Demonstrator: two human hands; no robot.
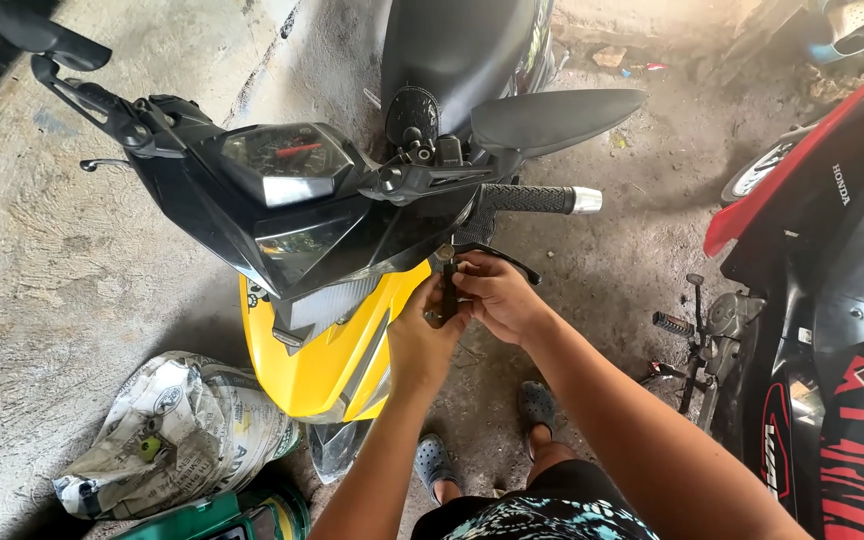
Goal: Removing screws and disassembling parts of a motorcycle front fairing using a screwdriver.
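Under my left hand (422,340) the scooter's front panel (327,355) is glossy yellow plastic, and the cowl (282,225) above it is glossy black plastic. My right hand (497,295) pinches a small dark matt part (448,290). The handlebar grip (527,199) is knurled black rubber with a bright metal end cap (586,201). The floor (42,270) is rough grey concrete. The crumpled sack (177,430) looks like printed woven plastic.

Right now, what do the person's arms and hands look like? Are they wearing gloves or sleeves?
No gloves and no sleeves. The left hand and right hand are bare, and both forearms are uncovered up to the bottom edge of the picture. I see no watch, ring or bracelet. Lower down, the person wears dark patterned shorts and grey clogs.
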